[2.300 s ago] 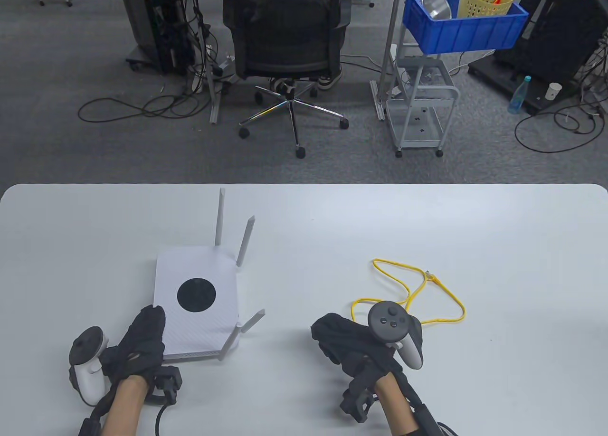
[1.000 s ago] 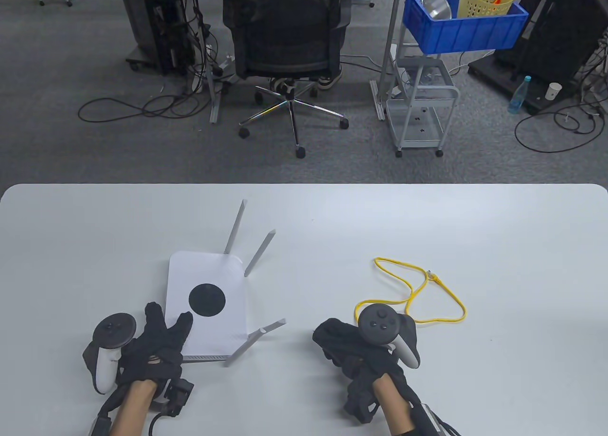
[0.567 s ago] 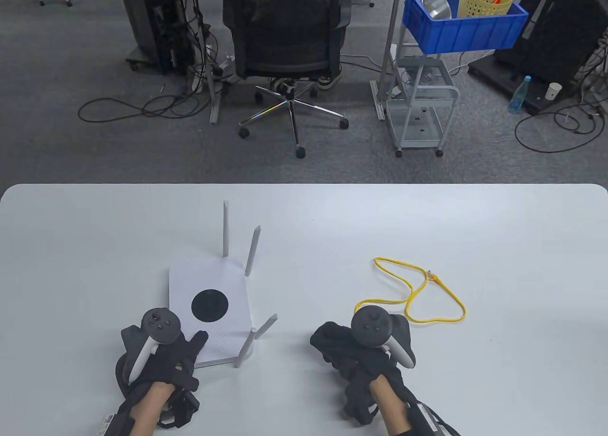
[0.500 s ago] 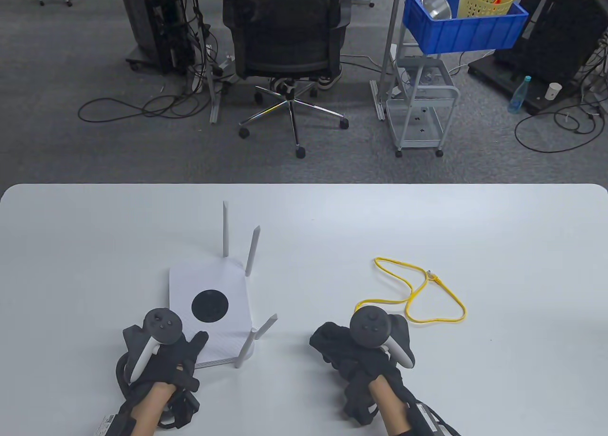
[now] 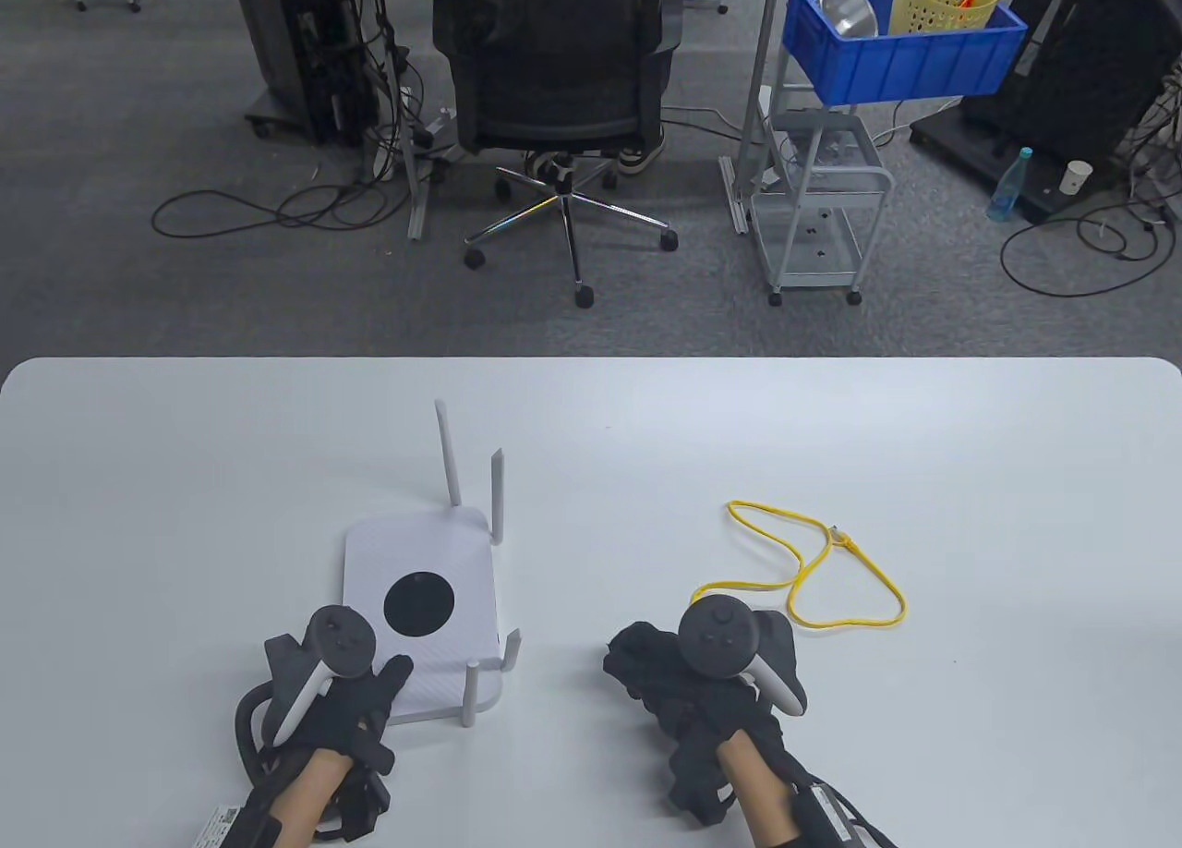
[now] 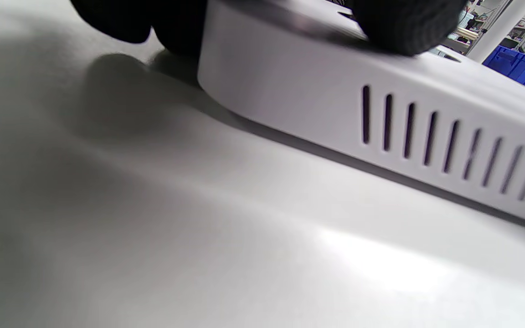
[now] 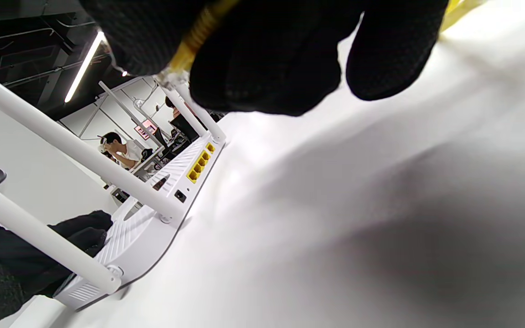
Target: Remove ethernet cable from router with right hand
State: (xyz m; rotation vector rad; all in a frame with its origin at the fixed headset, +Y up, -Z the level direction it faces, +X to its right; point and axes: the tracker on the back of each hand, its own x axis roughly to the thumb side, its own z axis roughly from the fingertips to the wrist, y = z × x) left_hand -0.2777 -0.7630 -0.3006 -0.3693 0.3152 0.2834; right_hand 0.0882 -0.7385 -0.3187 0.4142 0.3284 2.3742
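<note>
Right hand [image 5: 688,691] grips the yellow ethernet cable [image 5: 831,566] near its plug end, apart from the white router [image 5: 420,608]; cable loops on table [image 5: 970,478]. Left hand [image 5: 355,714] rests on router's near corner, grip prob. loose.

Flat white plastic router [image 5: 420,622] with a black disc on top, four white antennas upright, lies on the table left of centre; row of yellow ports on its right-facing side. Thin yellow ethernet cable [image 5: 836,580] lies looped to the right, unplugged; one clear-tipped plug end [image 7: 185,57] pinched in gloved fingers
</note>
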